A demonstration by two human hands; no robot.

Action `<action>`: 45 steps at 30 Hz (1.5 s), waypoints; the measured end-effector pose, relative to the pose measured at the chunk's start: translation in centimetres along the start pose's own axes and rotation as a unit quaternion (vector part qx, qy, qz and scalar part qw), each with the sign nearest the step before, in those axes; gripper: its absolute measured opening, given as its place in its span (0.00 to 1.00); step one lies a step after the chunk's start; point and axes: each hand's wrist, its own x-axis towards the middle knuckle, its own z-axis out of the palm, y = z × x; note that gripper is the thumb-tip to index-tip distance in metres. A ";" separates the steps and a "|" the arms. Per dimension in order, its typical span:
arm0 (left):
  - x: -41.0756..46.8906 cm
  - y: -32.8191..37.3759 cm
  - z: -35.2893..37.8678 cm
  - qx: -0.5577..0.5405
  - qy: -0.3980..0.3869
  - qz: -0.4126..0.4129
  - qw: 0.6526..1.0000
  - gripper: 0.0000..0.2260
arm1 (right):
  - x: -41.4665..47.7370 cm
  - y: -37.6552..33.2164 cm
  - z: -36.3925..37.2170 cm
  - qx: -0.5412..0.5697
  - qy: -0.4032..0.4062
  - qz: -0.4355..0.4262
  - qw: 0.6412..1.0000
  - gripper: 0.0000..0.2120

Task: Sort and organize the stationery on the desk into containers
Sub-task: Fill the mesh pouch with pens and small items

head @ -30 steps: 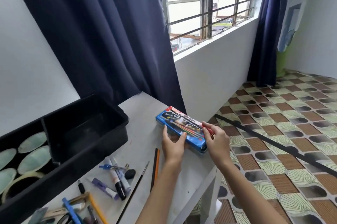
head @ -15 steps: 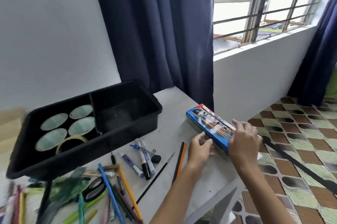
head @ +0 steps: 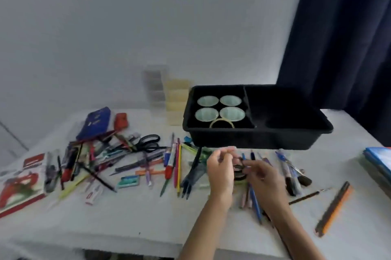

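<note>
Loose pens, pencils and markers (head: 175, 166) lie in a heap across the white desk (head: 131, 219). A black two-part tray (head: 258, 145) stands behind them; its left part holds several pale green cups (head: 207, 114) and a tape ring (head: 222, 122), and its right part looks bare. My left hand (head: 220, 173) and my right hand (head: 264, 179) meet just in front of the tray over a black tape roll (head: 240, 175). My right fingertips reach the roll. My left fingers are loosely curled above it. Motion blur hides any grip.
The blue pencil box (head: 378, 160) lies at the desk's right edge, with two orange and black pencils (head: 334, 209) in front of it. Black scissors (head: 148, 143), a blue pouch (head: 95, 122) and a red booklet (head: 19, 187) sit at the left. Small drawer stacks (head: 169, 96) stand by the wall.
Both hands have let go of the blue pencil box, which now lies at the right edge. The view has swung left, and both hands have moved to the pile in front of the tray.
</note>
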 end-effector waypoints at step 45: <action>22.6 7.0 -37.6 0.016 0.248 -0.039 0.968 0.09 | 6.8 -16.4 44.1 0.120 -0.130 0.118 0.977 0.12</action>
